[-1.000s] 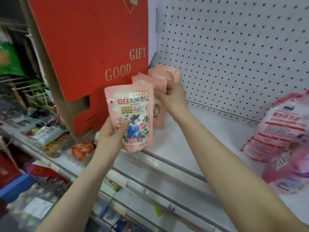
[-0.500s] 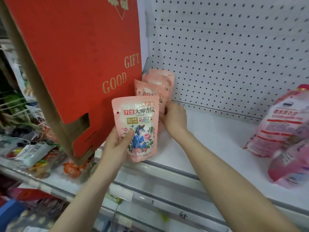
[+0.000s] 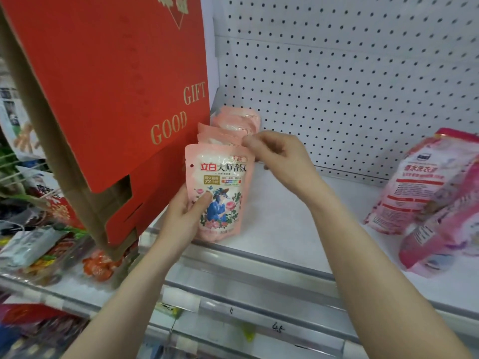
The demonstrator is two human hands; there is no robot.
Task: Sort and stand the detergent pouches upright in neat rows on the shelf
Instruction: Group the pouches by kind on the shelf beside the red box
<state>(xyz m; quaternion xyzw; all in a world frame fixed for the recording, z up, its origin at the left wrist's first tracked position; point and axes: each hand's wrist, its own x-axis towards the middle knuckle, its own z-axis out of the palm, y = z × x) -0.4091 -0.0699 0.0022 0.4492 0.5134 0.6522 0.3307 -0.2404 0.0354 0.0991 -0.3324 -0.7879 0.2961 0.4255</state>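
- I'm gripping the front pouch [image 3: 220, 193] in my left hand [image 3: 186, 216], thumb across its face. Its long axis is upright and its base is sitting at the front lip of the shelf [image 3: 285, 229].
- My right hand [image 3: 280, 156], at 2 o'clock from it, is pinching the top of the standing row [image 3: 233, 123] just behind.
- The row is running toward 12 o'clock, so I'm judging this pouch needs sliding back flush.
- The red gift box [image 3: 116, 86] is crowding in at 9 o'clock, and the big pink bags [image 3: 420, 193] are leaning well apart at 3 o'clock.

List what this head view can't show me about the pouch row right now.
- Rear pouches, head view: front pouch and right hand cover them; count unclear.
- Front pouch's base: left hand hides part; seated or lifted unclear.
- Large pink bags: blurred, cut off by right edge.
- Rail labels: blurred, unreadable.
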